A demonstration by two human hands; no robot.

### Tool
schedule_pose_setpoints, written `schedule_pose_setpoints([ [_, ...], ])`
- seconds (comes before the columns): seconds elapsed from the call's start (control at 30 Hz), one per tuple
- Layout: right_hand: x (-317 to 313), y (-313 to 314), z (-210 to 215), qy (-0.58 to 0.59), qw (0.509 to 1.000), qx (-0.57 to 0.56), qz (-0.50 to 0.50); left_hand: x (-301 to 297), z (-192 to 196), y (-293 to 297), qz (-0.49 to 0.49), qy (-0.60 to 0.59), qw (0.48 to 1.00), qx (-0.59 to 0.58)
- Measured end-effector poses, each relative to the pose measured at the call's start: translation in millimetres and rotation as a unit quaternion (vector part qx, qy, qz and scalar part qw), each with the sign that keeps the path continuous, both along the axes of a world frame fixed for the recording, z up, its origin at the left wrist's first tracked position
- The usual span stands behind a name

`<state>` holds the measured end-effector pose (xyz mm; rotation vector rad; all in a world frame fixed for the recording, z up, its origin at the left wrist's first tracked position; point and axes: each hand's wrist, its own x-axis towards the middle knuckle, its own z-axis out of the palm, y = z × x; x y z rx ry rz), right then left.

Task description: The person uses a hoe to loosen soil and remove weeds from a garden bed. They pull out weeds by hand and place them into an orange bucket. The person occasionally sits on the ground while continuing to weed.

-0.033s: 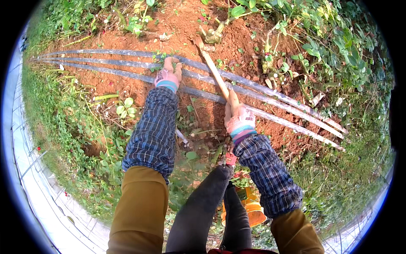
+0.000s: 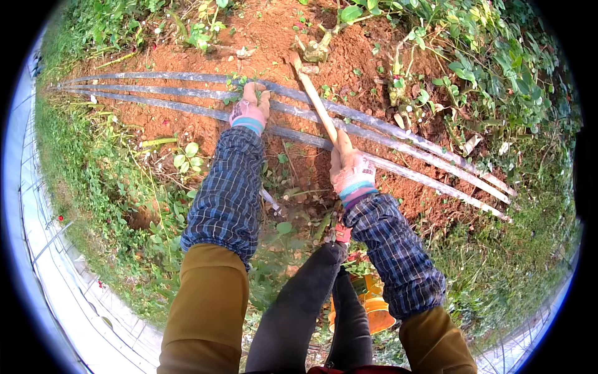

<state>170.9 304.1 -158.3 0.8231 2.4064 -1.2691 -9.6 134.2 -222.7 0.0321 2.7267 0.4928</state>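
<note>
My left hand (image 2: 250, 106), in a pale pink work glove with a blue cuff, reaches down over the dark drip hoses (image 2: 180, 92). Its fingers are curled closed at a small tuft of leafy weeds (image 2: 234, 88); the fingertips are partly hidden. My right hand (image 2: 350, 171), gloved alike, is wrapped around a wooden tool handle (image 2: 319, 107). That handle slants across the hoses, away and to the left, its far end low over the reddish soil (image 2: 265, 31). What sits on that end I cannot make out.
A cut woody stump (image 2: 319, 50) stands just beyond the handle's far end. Leafy plants (image 2: 479, 56) crowd the far right. An orange bucket (image 2: 378, 315) is behind my legs (image 2: 293, 299). White sheeting (image 2: 50, 293) borders the weeds at left.
</note>
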Motion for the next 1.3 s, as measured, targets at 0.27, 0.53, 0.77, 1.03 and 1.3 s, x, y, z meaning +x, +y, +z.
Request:
schedule_pose_setpoints([
  [0.27, 27, -10, 1, -0.030, 0.977, -0.199, -0.066, -6, -18, -5, 0.032, -0.024, 0.998, -0.046],
  [0.53, 19, -15, 17, -0.048, 0.963, -0.233, -0.128, 1, -17, -7, 0.035, 0.035, 0.999, 0.007],
  [0.77, -53, -8, -9, -0.026, 0.991, -0.131, -0.027, 1, -4, 0, 0.033, 0.048, 0.998, 0.006],
  [1.03, -203, -29, -26, -0.019, 0.992, 0.013, 0.126, -1, 10, 3, 0.032, 0.003, 0.999, -0.010],
  [1.3, -164, -21, -66, 0.064, 0.988, -0.011, 0.138, -1, -2, -6, 0.014, -0.006, 1.000, 0.008],
])
